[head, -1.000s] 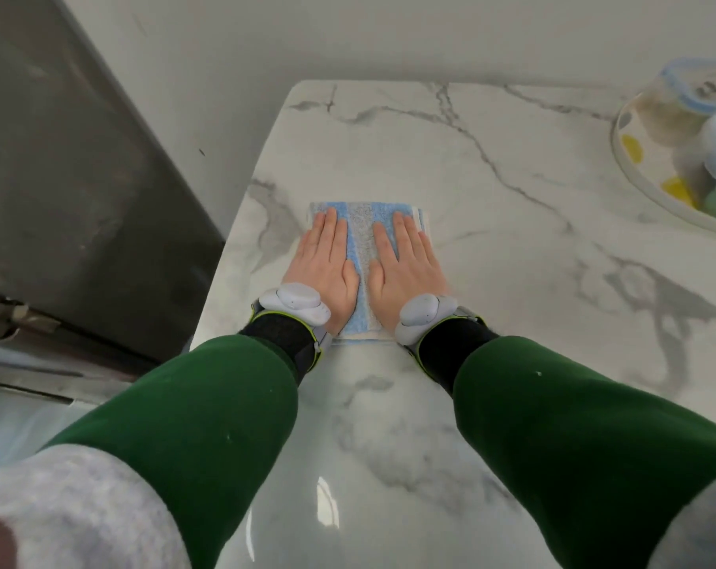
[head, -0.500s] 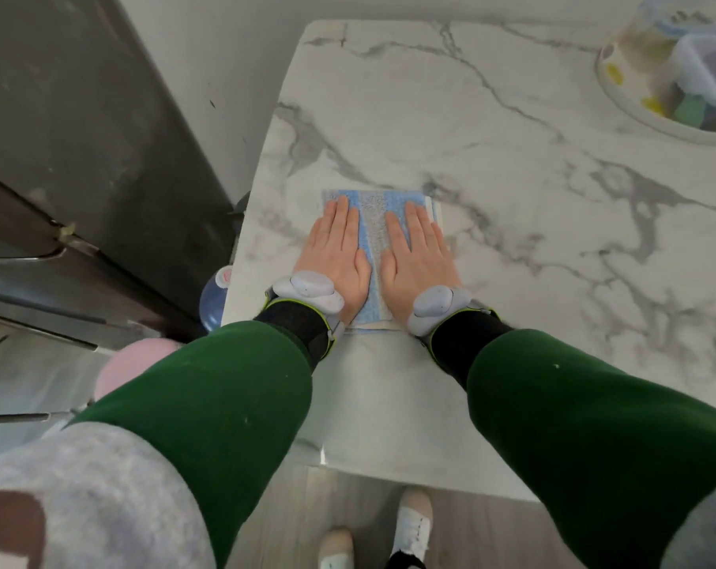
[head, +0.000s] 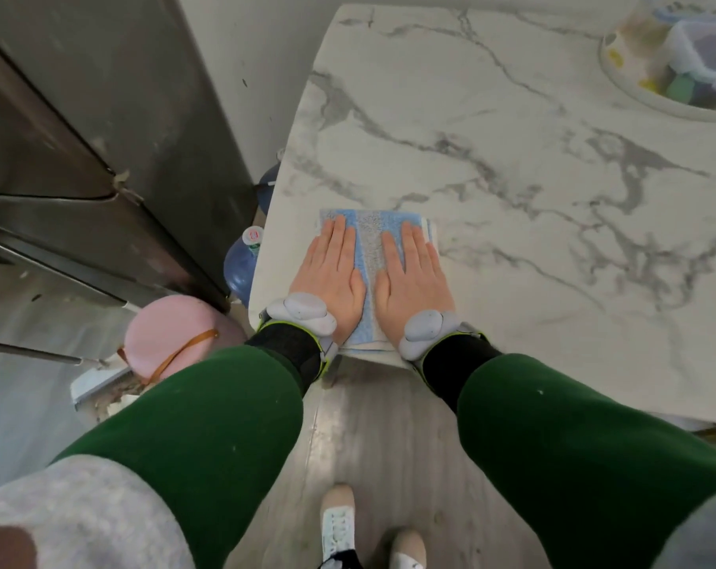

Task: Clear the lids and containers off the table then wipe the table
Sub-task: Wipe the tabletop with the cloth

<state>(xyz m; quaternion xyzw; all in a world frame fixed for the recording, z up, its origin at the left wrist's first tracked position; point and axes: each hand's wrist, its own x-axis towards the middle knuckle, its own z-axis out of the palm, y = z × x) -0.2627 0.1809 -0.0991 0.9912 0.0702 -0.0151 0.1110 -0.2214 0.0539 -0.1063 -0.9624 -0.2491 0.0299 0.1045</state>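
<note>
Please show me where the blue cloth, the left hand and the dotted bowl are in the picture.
blue cloth (head: 370,248): head view, on its grey middle stripe.
left hand (head: 331,273): head view, on the back of the hand.
dotted bowl (head: 623,71): head view, on its white rim.

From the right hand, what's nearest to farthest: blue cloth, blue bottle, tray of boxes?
1. blue cloth: under the right hand, touching.
2. blue bottle: down on the left, beside the table.
3. tray: far right, at the table's back.
</note>
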